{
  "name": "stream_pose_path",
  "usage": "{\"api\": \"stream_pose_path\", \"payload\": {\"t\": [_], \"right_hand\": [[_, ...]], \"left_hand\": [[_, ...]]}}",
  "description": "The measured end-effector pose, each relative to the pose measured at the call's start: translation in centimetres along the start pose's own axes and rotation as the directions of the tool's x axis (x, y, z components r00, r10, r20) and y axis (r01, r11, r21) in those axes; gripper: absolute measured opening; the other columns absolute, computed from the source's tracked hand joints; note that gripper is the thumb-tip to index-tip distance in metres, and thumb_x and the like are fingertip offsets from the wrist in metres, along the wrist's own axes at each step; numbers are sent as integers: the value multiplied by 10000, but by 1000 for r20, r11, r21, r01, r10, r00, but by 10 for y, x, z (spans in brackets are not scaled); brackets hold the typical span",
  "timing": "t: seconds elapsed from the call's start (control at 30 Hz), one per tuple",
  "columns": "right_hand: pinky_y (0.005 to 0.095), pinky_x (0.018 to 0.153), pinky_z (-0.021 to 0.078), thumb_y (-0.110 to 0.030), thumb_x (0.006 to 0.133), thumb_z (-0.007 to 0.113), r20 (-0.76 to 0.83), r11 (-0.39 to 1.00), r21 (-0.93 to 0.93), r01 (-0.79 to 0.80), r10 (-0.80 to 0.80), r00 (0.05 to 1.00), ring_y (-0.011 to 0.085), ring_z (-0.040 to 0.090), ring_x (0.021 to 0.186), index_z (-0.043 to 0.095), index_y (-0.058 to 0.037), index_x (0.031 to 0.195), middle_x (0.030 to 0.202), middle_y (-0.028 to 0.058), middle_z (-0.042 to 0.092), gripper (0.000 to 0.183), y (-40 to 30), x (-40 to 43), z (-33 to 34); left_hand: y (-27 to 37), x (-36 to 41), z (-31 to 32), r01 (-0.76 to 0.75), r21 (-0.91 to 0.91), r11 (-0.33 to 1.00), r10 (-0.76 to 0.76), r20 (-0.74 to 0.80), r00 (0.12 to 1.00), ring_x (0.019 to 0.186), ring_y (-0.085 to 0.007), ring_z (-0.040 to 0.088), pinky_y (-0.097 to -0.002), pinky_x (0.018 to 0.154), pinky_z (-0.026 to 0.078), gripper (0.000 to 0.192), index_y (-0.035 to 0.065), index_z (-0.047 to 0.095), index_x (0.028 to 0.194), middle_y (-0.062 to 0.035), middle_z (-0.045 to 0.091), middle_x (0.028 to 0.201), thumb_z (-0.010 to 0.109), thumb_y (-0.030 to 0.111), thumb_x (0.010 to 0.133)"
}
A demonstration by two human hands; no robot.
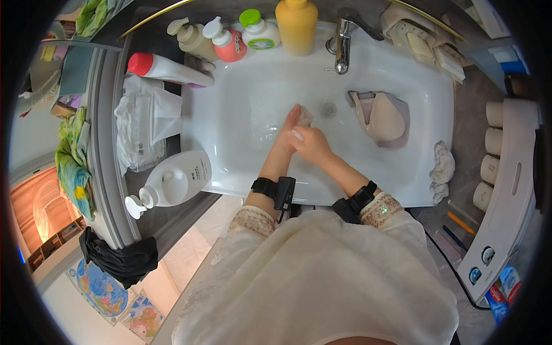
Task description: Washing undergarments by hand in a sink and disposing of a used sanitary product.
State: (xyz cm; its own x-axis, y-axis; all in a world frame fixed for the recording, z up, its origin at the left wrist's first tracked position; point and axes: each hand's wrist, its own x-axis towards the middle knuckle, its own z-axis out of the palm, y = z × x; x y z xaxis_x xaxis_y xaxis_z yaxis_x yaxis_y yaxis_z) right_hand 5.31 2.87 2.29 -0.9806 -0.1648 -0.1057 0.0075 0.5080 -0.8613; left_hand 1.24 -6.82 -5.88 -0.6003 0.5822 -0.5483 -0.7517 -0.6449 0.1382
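Observation:
Over the white washbasin, my two hands meet. My left hand has its fingers pointing towards the far wall. Against it presses my right hand, its fingers curled. A pale, wet-looking bit shows beside my left fingers; whether it is lather or thin cloth, I cannot tell. The palms are hidden. Right of the metal drain lies a wet beige bra, one cup facing up. The chrome faucet stands behind, with no stream visible under its spout.
Pump bottles, including a coral one, and a yellow bottle line the back rim. At left are a red-capped bottle, a tissue pack and a large white pump bottle. A crumpled white cloth rests on the right rim.

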Motion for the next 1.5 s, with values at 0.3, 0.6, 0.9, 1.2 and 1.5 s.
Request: {"api": "stream_pose_path", "payload": {"t": [0.3,0.6,0.9,1.2,1.5], "right_hand": [[412,603,442,-299,803,380,-62,899,-368,-240,233,970,325,558,655,595,-71,726,682,181,569,323,8,27,-3],[470,865,314,-456,789,377,-213,610,-443,-657,641,738,322,319,1131,341,-170,1208,1249,196,290,509,74,10,-31],[515,971,-11,-447,778,417,-136,655,-706,-271,250,959,310,32,1257,196,-163,1302,1356,160,96,636,104,-3,27],[537,959,-16,-433,718,512,-140,714,-650,-260,223,965,331,35,1248,256,-145,1276,1351,167,100,678,110,5,19],[530,917,196,-442,722,505,-135,889,-371,-268,234,963,358,274,1154,300,-105,1247,1271,190,275,657,127,8,-13]], "left_hand": [[-19,-18,22,-114,309,944,247,-436,865,713,-165,529,-294,617,427,338,59,512,845,-39,537,786,402,378,819],[18,-53,20,565,823,-63,673,-383,632,1043,-346,407,-394,865,336,476,34,448,1094,-206,400,1173,504,360,753],[-38,6,-19,267,264,-927,362,443,820,1253,-305,98,-518,975,51,756,57,189,1291,-188,146,1338,509,392,693],[-23,5,-7,116,570,-813,309,255,916,1264,-281,61,-500,982,22,669,49,230,1273,-164,155,1343,457,367,731],[-4,7,-15,182,550,-815,322,169,931,897,-273,474,-370,765,398,693,70,299,1231,-119,475,976,601,40,608]]}}
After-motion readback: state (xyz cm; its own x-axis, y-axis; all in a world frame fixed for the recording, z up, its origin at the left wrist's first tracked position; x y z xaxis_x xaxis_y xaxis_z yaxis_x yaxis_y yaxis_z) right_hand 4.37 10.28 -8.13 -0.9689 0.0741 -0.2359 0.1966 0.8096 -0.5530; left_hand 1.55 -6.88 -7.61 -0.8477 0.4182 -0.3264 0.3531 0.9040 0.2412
